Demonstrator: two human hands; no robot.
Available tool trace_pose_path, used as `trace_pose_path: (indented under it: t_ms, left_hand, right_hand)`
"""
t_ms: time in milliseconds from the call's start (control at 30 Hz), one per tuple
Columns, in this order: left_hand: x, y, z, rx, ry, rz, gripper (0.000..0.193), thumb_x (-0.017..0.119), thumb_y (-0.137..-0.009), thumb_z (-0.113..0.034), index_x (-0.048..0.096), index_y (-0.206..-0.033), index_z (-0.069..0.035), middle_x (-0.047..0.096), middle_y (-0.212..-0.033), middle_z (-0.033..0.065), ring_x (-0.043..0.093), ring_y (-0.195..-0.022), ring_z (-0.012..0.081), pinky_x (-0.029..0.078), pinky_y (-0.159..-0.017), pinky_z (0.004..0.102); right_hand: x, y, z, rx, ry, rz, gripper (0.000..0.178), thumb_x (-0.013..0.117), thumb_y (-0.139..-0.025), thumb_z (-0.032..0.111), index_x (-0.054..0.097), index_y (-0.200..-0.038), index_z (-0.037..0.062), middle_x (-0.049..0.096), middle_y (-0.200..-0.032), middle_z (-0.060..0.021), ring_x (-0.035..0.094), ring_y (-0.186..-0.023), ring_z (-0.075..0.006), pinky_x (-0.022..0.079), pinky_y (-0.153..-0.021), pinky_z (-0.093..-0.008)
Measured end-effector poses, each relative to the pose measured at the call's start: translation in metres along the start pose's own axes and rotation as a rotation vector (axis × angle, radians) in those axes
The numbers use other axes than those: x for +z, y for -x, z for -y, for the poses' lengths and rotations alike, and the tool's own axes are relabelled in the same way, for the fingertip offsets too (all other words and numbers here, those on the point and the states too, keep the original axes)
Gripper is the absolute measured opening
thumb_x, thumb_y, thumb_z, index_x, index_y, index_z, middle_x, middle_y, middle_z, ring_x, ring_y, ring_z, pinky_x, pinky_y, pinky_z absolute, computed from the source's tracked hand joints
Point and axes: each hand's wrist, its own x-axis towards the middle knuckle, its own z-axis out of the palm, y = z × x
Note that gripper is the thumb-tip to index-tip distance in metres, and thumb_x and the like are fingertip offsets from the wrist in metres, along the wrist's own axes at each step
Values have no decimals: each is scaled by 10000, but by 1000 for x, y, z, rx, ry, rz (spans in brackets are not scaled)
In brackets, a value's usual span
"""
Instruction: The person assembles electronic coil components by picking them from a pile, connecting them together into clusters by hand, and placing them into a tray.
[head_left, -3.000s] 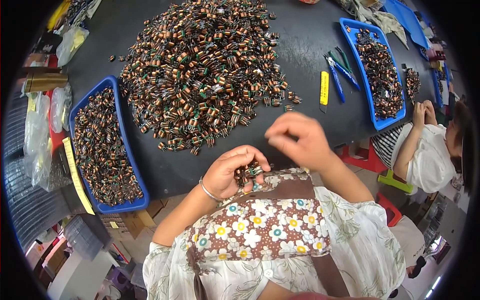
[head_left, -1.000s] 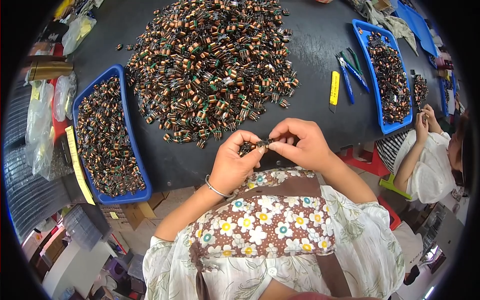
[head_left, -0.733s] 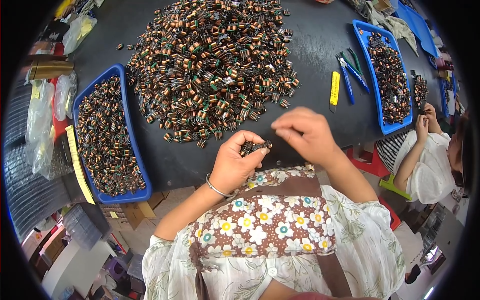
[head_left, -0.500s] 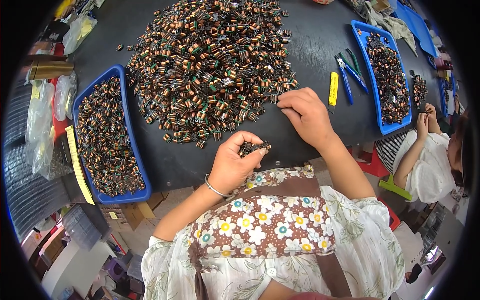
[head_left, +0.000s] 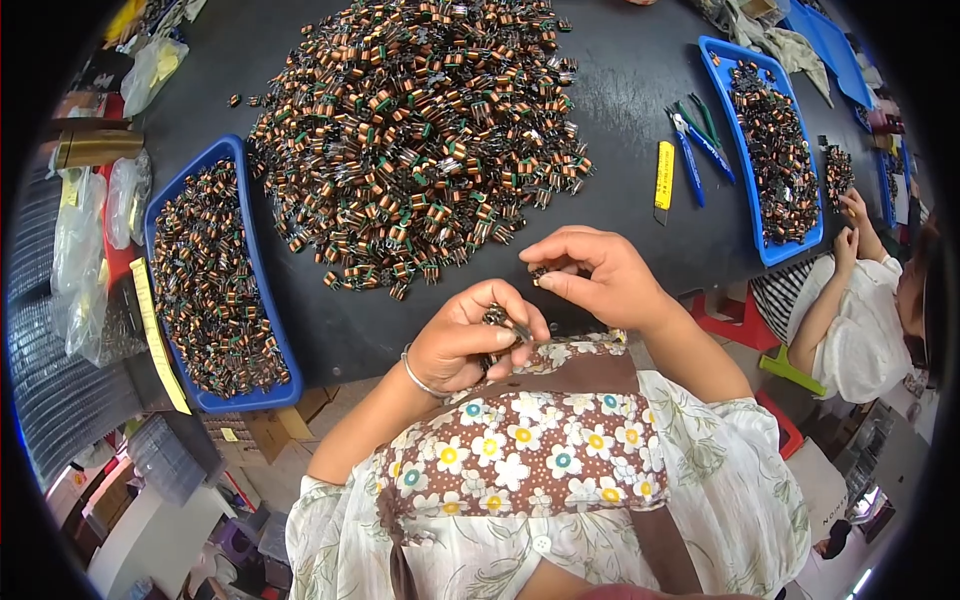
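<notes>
My left hand (head_left: 468,338) is closed around several small copper-wound coils (head_left: 494,318) with dark cores, near the table's front edge. Just right of it, my right hand (head_left: 606,282) pinches a small coil (head_left: 541,273) between thumb and fingers; the fingers partly cover it. The two hands are close but apart. Beyond them lies a big heap of loose copper coils (head_left: 410,150) with pins and bits of green.
A blue tray (head_left: 265,290) full of coils stands left, another blue tray (head_left: 752,200) right. A yellow cutter knife (head_left: 664,175), blue-handled pliers (head_left: 690,160) and green-handled pliers (head_left: 706,120) lie beside the right tray. A co-worker's hand (head_left: 853,212) handles coils at the far right.
My right hand has come from the heap's edge toward my left hand, with a coil now showing in its fingers. My left hand has lowered slightly and turned.
</notes>
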Motion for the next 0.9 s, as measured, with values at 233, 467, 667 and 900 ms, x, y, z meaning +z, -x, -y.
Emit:
trace_pose_path:
  t_ms: [233, 467, 667, 900]
  left_hand:
    - [-16, -2, 9, -27, -64, 95, 243, 495, -851, -244, 532, -848, -4, 556, -853, 168, 567, -697, 236, 418, -490, 250]
    - [1, -5, 3, -128, 18, -94, 243, 420, -927, -254, 513, -957, -32, 592, -871, 149, 612, -664, 200, 415, -395, 229]
    - [-4, -4, 7, -99, 10, -7, 208, 485, -885, -189, 559, -799, -16, 560, -889, 154, 584, -676, 204, 428, -448, 238]
    - [0, -4, 1, -17, -45, -194, 82, 518, -863, -105, 545, -896, -34, 563, -849, 107, 531, -609, 133, 377, -420, 202]
  right_hand:
    - [1, 0, -1, 64, -108, -34, 182, 607, -778, -23, 618, -959, -5, 583, -888, -48, 568, -801, -84, 460, -683, -211]
    - [-7, -1, 17, -247, 126, -47, 121, 653, -728, 22, 638, -846, 1, 615, -813, -72, 585, -736, -141, 456, -649, -256]
    - [-31, -24, -19, -235, 773, -520, 174, 655, -731, 16, 592, -892, 25, 574, -844, -55, 558, -689, -130, 447, -605, -239]
    - [-13, -15, -15, -35, 307, -235, 163, 645, -723, -3, 578, -868, 25, 570, -835, -32, 560, -723, -77, 444, -584, -208]
